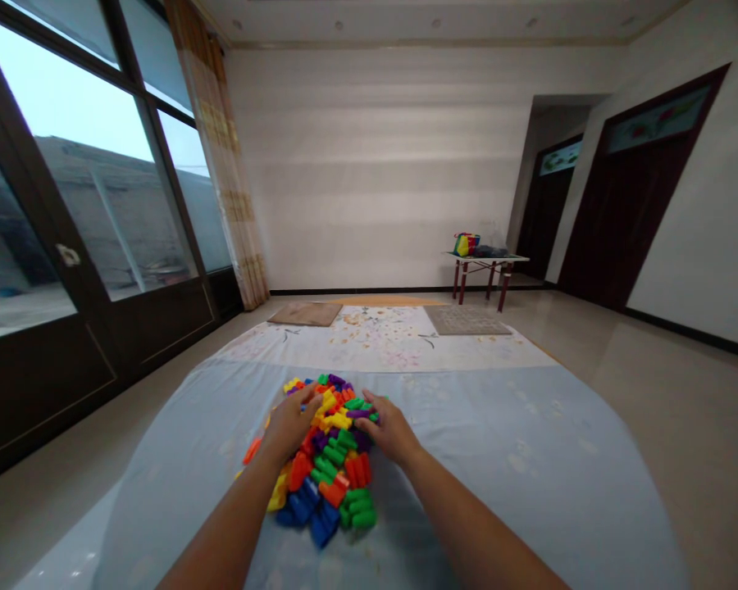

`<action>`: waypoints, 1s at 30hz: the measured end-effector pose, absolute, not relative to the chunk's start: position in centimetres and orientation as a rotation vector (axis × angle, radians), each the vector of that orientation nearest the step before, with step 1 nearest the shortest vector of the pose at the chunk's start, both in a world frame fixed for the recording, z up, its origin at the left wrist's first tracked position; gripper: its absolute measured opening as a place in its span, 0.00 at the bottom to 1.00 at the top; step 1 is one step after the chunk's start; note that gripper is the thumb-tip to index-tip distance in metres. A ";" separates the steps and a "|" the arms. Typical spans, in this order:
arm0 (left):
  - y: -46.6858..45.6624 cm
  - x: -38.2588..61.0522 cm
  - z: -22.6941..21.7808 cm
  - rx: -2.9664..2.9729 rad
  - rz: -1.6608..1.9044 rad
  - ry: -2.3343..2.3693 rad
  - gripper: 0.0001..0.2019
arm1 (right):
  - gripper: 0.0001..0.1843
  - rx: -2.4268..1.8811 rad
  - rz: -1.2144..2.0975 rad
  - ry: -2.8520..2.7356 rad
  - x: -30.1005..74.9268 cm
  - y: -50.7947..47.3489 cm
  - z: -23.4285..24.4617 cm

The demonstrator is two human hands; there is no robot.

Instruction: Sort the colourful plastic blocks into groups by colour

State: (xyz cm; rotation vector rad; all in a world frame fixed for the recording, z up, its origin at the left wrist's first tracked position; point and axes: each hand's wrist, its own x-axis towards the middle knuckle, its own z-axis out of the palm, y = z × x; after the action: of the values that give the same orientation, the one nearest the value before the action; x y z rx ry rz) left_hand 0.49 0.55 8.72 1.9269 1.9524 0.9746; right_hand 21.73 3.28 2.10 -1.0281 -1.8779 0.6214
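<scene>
A pile of plastic toy building blocks [332, 455] in red, yellow, green, blue, orange and purple lies on the light blue cloth. My left hand [290, 424] rests against the pile's left side, its fingers stretched forward over the blocks and partly hiding them. On the opposite side, my right hand [392, 428] is cupped at the pile's edge with thumb and fingers apart. A purple block [362, 415] and some green ones lie beside its fingertips. Neither hand visibly grips a block. Dark blue blocks [311, 510] and green blocks [357, 510] lie at the near end of the pile.
The blue cloth [498, 459] covers a bed-like surface, with a white floral cloth [387, 340] beyond. A brown mat [306, 314] and a grey mat [467, 319] lie at its far end. A small table [498, 260] holding a colourful bag [466, 244] stands by the wall.
</scene>
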 end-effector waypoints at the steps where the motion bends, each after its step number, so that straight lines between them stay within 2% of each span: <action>1: 0.7 0.4 8.7 1.902 1.000 1.995 0.26 | 0.29 -1.018 0.634 -1.857 21.7 3.5 2.1; 5: 0.1 -1.8 7.7 1.715 1.114 2.216 0.27 | 0.25 -1.159 0.573 -1.741 23.3 4.3 0.6; 11: -2.3 -6.9 3.4 1.327 1.158 2.485 0.27 | 0.23 -1.317 0.539 -1.760 24.5 4.7 -2.1; 19: -3.2 -7.8 0.4 1.318 1.152 2.429 0.27 | 0.25 -1.082 0.858 -1.953 21.8 2.5 -0.8; 23: -3.8 -7.6 -0.2 1.359 1.178 2.399 0.28 | 0.22 -1.176 0.704 -1.823 23.8 2.1 -0.7; 30: -2.4 -6.8 -1.0 1.476 1.252 2.294 0.31 | 0.18 -1.237 0.501 -1.768 26.2 1.1 -3.1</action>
State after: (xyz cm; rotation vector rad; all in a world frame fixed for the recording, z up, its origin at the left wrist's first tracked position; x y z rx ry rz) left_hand -6.82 -2.42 -1.01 1.4763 2.2945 1.2518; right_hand 26.25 1.05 -3.14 -1.2365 -1.7678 0.5008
